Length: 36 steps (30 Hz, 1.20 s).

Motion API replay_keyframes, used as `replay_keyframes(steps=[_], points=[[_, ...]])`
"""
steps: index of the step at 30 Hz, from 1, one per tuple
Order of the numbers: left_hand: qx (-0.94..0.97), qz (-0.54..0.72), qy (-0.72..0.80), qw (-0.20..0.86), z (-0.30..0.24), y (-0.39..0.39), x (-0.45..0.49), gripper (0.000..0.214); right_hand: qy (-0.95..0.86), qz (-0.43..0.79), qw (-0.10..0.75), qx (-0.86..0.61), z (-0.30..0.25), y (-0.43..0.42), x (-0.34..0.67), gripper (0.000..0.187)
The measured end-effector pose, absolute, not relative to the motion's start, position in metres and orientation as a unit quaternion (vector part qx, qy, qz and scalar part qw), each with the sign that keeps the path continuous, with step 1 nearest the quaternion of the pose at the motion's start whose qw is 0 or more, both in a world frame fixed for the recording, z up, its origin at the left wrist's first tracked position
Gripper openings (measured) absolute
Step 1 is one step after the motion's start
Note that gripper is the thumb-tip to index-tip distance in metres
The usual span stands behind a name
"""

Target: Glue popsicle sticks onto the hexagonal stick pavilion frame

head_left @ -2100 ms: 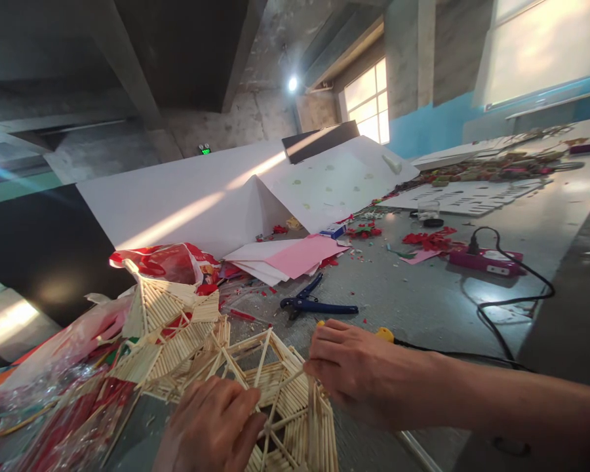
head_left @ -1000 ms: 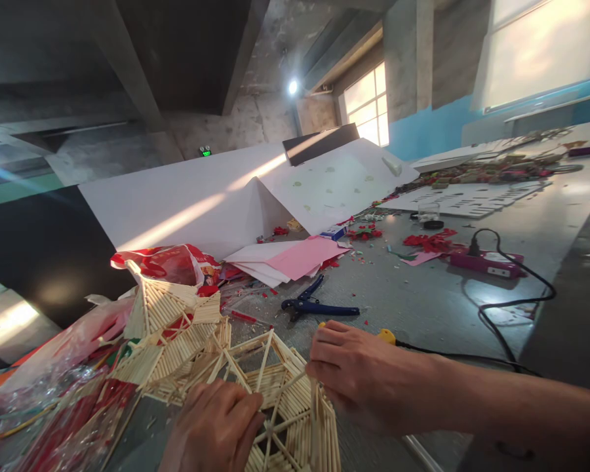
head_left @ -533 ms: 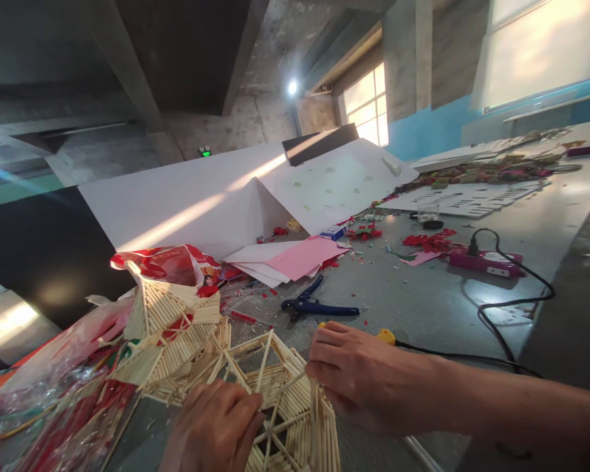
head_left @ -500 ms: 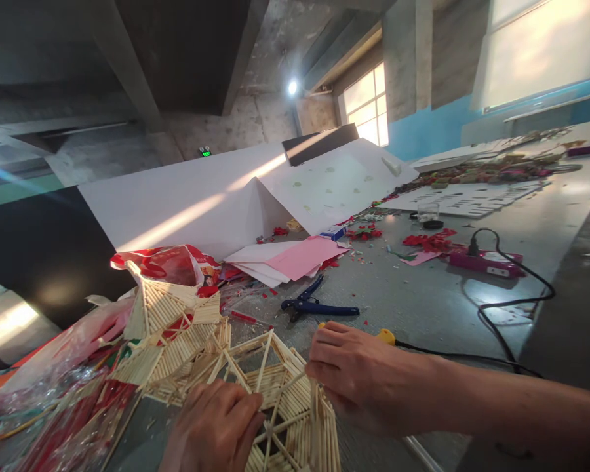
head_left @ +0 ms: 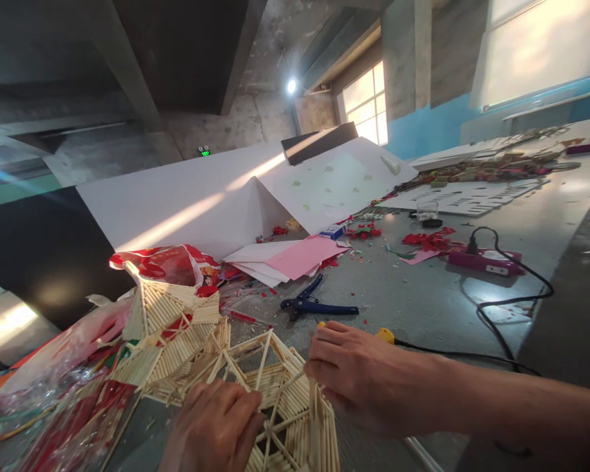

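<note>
A hexagonal frame of thin wooden sticks [head_left: 285, 400] lies on the grey table at the bottom centre. My left hand [head_left: 214, 426] rests on its near left part, fingers curled and pressed on the sticks near the hub. My right hand [head_left: 358, 373] is at the frame's right edge, fingers closed in a pinch on one loose stick [head_left: 288, 381] that slants toward the hub. More stick panels [head_left: 170, 328] are stacked just left of the frame.
Blue-handled pliers [head_left: 314, 303] lie beyond the frame. A yellow-tipped tool with a black cord [head_left: 386, 335] lies behind my right hand. Pink and white paper sheets [head_left: 295, 257], a red plastic bag [head_left: 170, 262], a magenta power strip [head_left: 486, 261] and folded white boards [head_left: 216, 196] stand farther back.
Almost nothing has changed. Both hands stay on the stick frame, with only slight finger shifts at the hub and at the pinched stick.
</note>
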<state>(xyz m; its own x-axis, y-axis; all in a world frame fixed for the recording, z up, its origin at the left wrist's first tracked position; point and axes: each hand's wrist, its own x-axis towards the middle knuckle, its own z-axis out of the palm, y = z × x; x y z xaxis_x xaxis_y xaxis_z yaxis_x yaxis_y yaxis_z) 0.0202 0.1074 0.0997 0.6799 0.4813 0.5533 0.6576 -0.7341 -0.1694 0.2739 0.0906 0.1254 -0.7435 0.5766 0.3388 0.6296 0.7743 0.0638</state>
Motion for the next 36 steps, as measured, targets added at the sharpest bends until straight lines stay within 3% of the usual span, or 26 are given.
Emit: replay_keyframes(steps=[7, 36], points=[[-0.9, -0.245, -0.315, 0.177, 0.102, 0.107, 0.021, 0.018, -0.924, -0.047, 0.171, -0.338, 0.124, 0.091, 0.279, 0.017], [-0.9, -0.256, -0.286, 0.206, 0.105, 0.108, 0.012, 0.018, -0.93, -0.091, 0.149, -0.323, 0.121, 0.092, 0.277, 0.01]])
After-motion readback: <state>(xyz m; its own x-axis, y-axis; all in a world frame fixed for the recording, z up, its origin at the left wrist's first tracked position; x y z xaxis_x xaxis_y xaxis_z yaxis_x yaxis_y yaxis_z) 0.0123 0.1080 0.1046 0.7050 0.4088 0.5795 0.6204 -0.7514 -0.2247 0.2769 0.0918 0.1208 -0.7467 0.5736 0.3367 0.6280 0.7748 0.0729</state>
